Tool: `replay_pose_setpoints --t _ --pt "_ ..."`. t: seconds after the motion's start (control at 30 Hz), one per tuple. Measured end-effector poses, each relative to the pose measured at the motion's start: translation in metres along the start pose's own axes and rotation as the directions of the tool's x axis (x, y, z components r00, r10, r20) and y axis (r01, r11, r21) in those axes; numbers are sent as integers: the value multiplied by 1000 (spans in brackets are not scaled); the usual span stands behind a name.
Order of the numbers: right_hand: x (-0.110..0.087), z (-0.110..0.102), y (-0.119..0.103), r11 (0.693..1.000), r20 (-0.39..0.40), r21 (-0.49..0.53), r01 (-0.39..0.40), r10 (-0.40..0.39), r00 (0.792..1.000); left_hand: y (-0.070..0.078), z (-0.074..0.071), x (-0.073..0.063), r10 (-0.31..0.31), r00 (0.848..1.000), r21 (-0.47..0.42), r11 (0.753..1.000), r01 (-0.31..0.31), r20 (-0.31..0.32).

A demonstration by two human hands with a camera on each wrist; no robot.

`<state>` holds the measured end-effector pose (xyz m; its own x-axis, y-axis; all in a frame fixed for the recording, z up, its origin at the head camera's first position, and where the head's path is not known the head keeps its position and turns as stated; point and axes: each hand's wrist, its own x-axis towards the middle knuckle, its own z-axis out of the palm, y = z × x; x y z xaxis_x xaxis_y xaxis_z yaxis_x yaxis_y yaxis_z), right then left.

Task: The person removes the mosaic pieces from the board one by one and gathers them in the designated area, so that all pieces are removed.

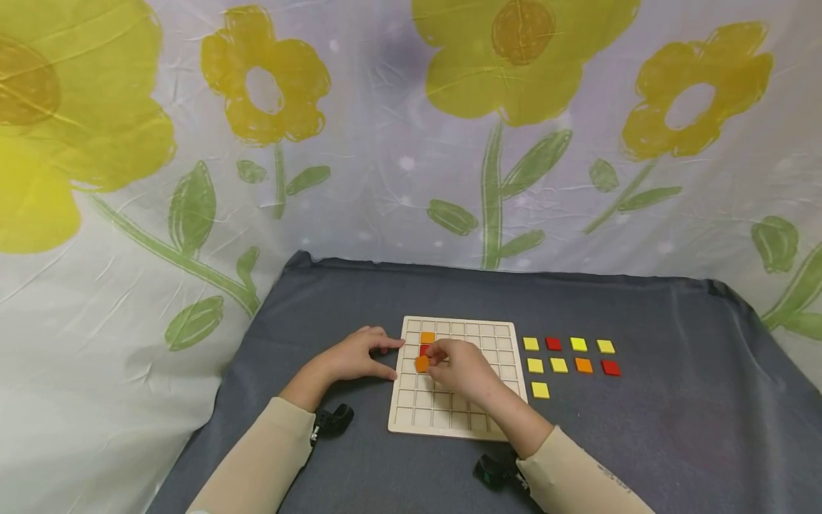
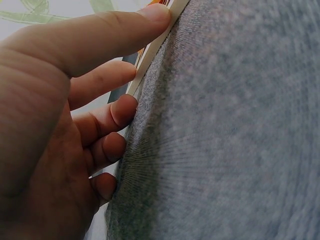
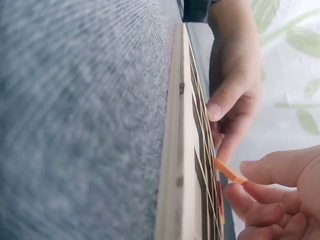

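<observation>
A light wooden grid board (image 1: 414, 416) lies on the dark cloth. Between thumb and fingertips my right hand (image 1: 464, 370) pinches a square orange tile (image 3: 229, 172), tilted, with one edge at the board's surface in the right wrist view. In the same column, a second orange tile (image 1: 427, 337) sits in a cell near the far edge. Just nearer is a red tile (image 1: 424, 350), partly hidden by my right fingers. My left hand (image 1: 355, 355) touches the board's left edge, thumb and index finger spread apart along it; the left wrist view shows this contact too.
Right of the board, loose tiles lie in rows: several yellow ones (image 1: 541, 390), two red ones (image 1: 611, 368) and an orange one (image 1: 584, 365). A dark grey cloth (image 1: 668, 428) covers the table. Behind it hangs a flower-patterned curtain (image 1: 379, 178).
</observation>
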<state>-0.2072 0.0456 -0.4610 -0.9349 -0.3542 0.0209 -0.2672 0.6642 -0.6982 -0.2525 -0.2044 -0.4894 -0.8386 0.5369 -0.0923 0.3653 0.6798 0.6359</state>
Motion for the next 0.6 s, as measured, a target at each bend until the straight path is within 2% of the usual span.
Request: replay_pose_setpoints --t 0.37,0.6 --pt "3 3 3 1000 -19 3 31 -31 999 -2 1 1 10 1000 18 1000 -10 -7" --pt "5 5 7 1000 -18 26 18 -17 1000 -2 1 1 24 1000 25 999 -24 -10"
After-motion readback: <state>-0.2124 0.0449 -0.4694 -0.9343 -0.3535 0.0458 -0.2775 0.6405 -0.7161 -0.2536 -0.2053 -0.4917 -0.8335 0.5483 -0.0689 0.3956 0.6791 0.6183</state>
